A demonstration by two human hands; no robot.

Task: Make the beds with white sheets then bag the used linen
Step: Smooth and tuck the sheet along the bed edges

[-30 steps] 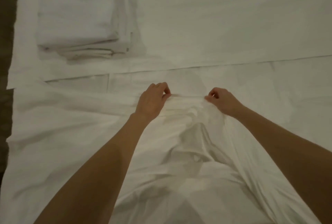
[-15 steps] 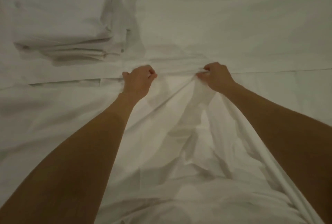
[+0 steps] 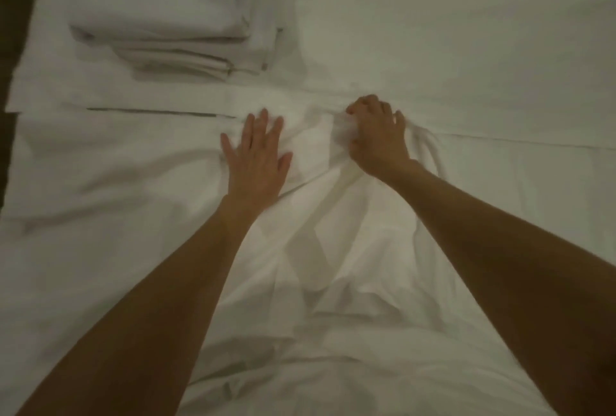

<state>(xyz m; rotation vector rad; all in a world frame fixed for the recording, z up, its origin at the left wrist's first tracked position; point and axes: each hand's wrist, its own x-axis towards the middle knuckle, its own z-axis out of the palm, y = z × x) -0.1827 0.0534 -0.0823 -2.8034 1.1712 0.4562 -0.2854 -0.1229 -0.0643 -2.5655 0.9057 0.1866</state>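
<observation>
White sheet (image 3: 350, 282) covers the near half of the bed (image 3: 466, 32) and lies in loose, rumpled folds closest to the camera, between both bare forearms. Both forearms extend forward and converge toward the sheet's far edge. The left hand (image 3: 255, 157) lies palm down on the sheet, fingers straight and slightly spread, pressing the fabric flat; it grips nothing. The right hand (image 3: 376, 135) sits just beside it, to the right, knuckles up, with its fingers curled round a bunched wad of the sheet's edge. Tension creases run from this wad back along the right forearm toward the camera. The sheet's far edge forms a line across the bed just beyond both hands; a dark slit shows along that line to the left of the left hand. Beyond the edge, the flat white bed surface continues. A stack of folded white linen (image 3: 173, 15) rests on the far left part of the bed, well apart from both hands. A dark strip (image 3: 13, 32) borders the bed at the left frame edge.
</observation>
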